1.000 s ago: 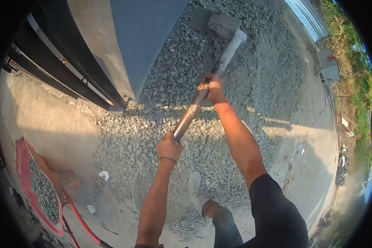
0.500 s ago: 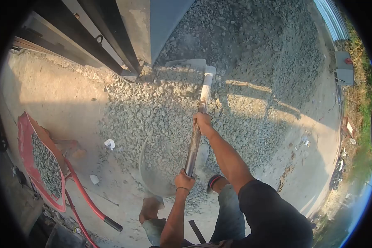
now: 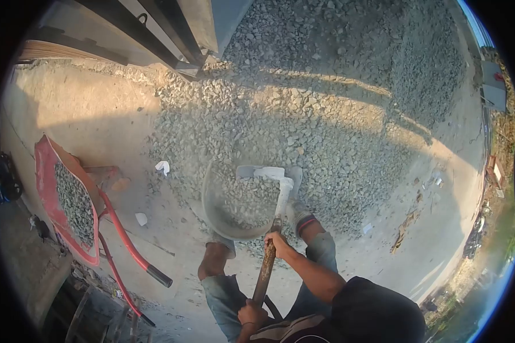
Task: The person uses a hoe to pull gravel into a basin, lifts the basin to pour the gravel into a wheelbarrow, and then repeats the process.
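Note:
Both of my hands are closed around the wooden handle of a hoe (image 3: 267,264). My right hand (image 3: 277,243) grips it higher up, just below the whitish metal neck. Near my waist, my left hand (image 3: 252,314) is wrapped round the lower end. The hoe's pale blade (image 3: 261,172) lies at the far side of a round shallow pan (image 3: 210,214) between my feet. Grey gravel (image 3: 249,200) fills much of the pan. More crushed stone (image 3: 332,137) spreads in front of it.
A red wheelbarrow (image 3: 47,180) holding gravel stands at the left, its handles pointing toward me. Dark metal beams (image 3: 171,34) rise at the upper left. A large gravel heap (image 3: 337,34) lies ahead. White scraps (image 3: 163,167) are on the concrete floor.
The hoe has been pulled back toward me, its blade moving from the gravel heap to the pan. Both hands have come nearer my body, and more gravel is in the pan.

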Available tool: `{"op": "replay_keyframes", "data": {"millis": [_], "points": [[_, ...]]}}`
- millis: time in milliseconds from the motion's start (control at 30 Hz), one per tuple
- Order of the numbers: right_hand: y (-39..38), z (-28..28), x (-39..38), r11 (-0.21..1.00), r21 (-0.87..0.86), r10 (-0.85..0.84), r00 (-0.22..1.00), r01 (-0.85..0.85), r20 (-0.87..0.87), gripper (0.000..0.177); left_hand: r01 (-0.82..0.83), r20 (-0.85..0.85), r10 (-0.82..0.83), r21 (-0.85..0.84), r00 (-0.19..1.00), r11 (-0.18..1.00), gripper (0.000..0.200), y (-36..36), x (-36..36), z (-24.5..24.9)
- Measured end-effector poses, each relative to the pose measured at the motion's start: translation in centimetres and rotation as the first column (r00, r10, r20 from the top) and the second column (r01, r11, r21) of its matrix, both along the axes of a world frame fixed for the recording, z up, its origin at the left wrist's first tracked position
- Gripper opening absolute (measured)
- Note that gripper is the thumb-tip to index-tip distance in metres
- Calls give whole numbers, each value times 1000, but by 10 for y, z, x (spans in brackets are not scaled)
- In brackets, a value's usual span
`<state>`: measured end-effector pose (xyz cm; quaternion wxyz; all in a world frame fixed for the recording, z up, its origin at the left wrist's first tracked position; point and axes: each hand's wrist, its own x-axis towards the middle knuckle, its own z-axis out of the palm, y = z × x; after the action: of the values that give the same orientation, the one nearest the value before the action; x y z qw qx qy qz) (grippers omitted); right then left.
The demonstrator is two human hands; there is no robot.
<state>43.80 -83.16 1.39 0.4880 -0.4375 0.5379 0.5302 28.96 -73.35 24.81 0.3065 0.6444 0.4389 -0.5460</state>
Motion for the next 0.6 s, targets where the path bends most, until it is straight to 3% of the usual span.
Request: {"op": "replay_keyframes", "data": {"millis": [100, 167, 233, 300, 367, 433, 467, 533, 600], "points": [[-5, 27, 9, 999, 29, -15, 999, 16, -36, 7, 62, 52, -63, 31, 997, 998, 28, -15, -10, 10], [0, 42, 62, 998, 32, -50, 999, 49, 18, 7, 43, 109, -47, 43, 993, 998, 31, -19, 7, -4], [14, 54, 149, 989, 50, -145, 965, 137, 220, 8, 1, 383, -29, 75, 923, 997, 31, -19, 45, -56], [34, 64, 257, 998, 11, -57, 868, 60, 494, 11, -22, 601, -76, 154, 795, 988, 34, -11, 128, -120], [52, 56, 347, 1000, -23, 6, 693, 15, 720, 15, -29, 664, -63, 126, 745, 992, 33, 10, 219, -175], [61, 30, 395, 994, -96, 47, 623, 45, 780, 14, -4, 696, -67, 101, 715, 995, 33, 29, 273, -198], [56, 18, 392, 994, -100, 51, 623, 45, 781, 14, -5, 697, -64, 96, 715, 995, 33, 26, 272, -201], [51, -18, 357, 971, -230, 95, 787, 60, 609, 12, 62, 612, -90, 67, 786, 996, 34, 23, 237, -212], [36, -60, 300, 969, -240, 82, 850, 53, 520, 10, 119, 539, -121, 39, 834, 992, 35, 22, 200, -208]]}}
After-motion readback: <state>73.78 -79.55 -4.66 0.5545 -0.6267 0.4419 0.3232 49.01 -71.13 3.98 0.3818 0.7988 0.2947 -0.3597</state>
